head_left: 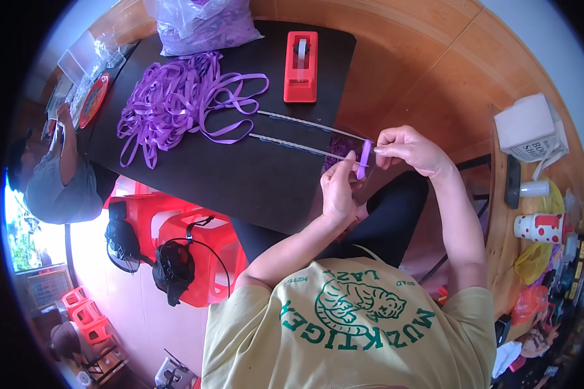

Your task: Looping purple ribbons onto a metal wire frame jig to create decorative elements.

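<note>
Here's the purple ribbon band [365, 155], just past the right-hand edge of the worktop, lying across the near ends of two twisted rods [311, 121]. The left hand [339, 191] has its fingers closed on the band's lower end, thumb on top, and that looks like the steadying grip, keeping ribbon and rod tip together. Over on the other side, the right hand [412, 152] comes in at the upper part, thumb and forefinger drawn narrow right beside the band; whether anything thin is pinched between them, I can't tell. The rod ends poke out beyond the worktop [266, 181], which probably gives both hands room to work around them.

Follow the rods back, and their far ends reach loose loops from a big tangled pile of purple ribbon [169, 97]. It sits well within reach, presumably so that lengths pull free easily. Behind it, a clear plastic bag [207, 26] bulges with more purple, likely the reserve. The red tape dispenser [301, 84] stands apart from the ribbon, handy yet out of the rods' way.

Wider still: red stools [201, 240] to the left, black gear [173, 266] resting on them, another person [65, 188] in grey beyond. Off to the right, a red-spotted cup [540, 228] sits on a wooden shelf [499, 253].
</note>
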The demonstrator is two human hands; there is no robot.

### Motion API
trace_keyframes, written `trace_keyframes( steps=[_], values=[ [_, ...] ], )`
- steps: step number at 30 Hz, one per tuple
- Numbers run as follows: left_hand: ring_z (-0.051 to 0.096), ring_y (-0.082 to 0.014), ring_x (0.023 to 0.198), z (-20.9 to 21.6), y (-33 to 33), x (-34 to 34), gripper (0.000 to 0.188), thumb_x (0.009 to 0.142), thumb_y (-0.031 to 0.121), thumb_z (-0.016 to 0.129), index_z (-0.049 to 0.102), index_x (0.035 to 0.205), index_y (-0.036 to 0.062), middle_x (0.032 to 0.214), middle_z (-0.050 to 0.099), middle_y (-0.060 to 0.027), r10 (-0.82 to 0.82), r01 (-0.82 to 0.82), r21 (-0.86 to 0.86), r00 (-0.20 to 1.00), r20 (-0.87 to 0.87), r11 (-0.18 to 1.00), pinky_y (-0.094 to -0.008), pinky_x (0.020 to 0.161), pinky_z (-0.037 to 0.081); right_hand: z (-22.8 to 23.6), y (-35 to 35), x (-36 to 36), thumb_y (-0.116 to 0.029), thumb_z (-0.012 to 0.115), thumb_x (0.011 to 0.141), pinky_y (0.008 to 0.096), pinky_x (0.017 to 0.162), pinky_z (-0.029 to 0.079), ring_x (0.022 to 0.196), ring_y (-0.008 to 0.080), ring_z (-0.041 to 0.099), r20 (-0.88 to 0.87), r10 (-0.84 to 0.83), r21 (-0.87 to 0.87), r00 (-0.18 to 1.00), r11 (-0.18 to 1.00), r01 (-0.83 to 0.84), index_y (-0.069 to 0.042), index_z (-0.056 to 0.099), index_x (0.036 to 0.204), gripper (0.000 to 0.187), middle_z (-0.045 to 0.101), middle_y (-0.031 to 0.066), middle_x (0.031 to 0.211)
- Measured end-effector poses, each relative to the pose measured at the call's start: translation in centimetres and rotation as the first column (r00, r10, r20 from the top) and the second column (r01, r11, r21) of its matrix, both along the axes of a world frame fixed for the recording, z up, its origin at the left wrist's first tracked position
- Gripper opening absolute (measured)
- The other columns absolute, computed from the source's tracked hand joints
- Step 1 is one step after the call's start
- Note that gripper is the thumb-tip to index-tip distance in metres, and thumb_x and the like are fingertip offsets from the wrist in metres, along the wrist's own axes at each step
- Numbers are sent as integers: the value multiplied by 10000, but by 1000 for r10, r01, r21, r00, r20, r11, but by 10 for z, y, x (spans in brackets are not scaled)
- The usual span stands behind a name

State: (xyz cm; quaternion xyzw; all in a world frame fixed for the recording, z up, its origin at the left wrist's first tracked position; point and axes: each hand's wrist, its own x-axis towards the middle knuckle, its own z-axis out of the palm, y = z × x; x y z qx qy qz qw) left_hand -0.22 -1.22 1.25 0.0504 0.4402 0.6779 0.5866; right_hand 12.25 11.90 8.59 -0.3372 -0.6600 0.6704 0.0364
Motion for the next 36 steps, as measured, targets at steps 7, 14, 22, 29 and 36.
trace_keyframes(
  steps=[7,14,22,29,36],
  values=[
    [549,-130,663,-7,8,3,278,882,336,570,569,719,111,671,583,-13,29,-28,-9,998,56,1000,-289,663,381,-23,2,2,-113,588,862,248,664,477,682,118,604,-38,-29,-76,999,997,26,-41,600,777,112,638,52,725],
    [537,-133,661,-7,14,5,231,856,300,590,581,737,101,662,568,-21,49,-49,-13,998,44,999,-294,660,385,-28,3,0,-108,592,861,238,655,477,677,108,601,-67,-29,-102,997,995,22,-44,600,763,118,634,44,720],
    [526,-133,653,-3,14,6,219,845,278,600,591,743,84,662,565,-26,85,-85,2,994,74,996,-301,644,389,-31,4,-2,-106,583,869,241,658,485,669,105,600,-81,-38,-87,996,996,31,-47,605,763,123,630,41,716],
    [526,-134,641,-2,15,7,219,835,268,617,592,724,81,650,555,-32,86,-86,-9,995,59,996,-300,642,396,-30,3,-2,-103,582,869,241,661,488,676,102,599,-67,-74,-95,995,993,68,-47,604,758,126,626,41,719],
    [536,-116,607,2,20,10,202,846,213,643,604,699,80,669,587,-34,127,-127,-64,992,-5,990,-268,600,415,-33,3,-3,-93,579,865,238,660,483,675,100,596,-72,-69,-68,995,996,64,-40,605,755,125,625,38,716]
  ],
)
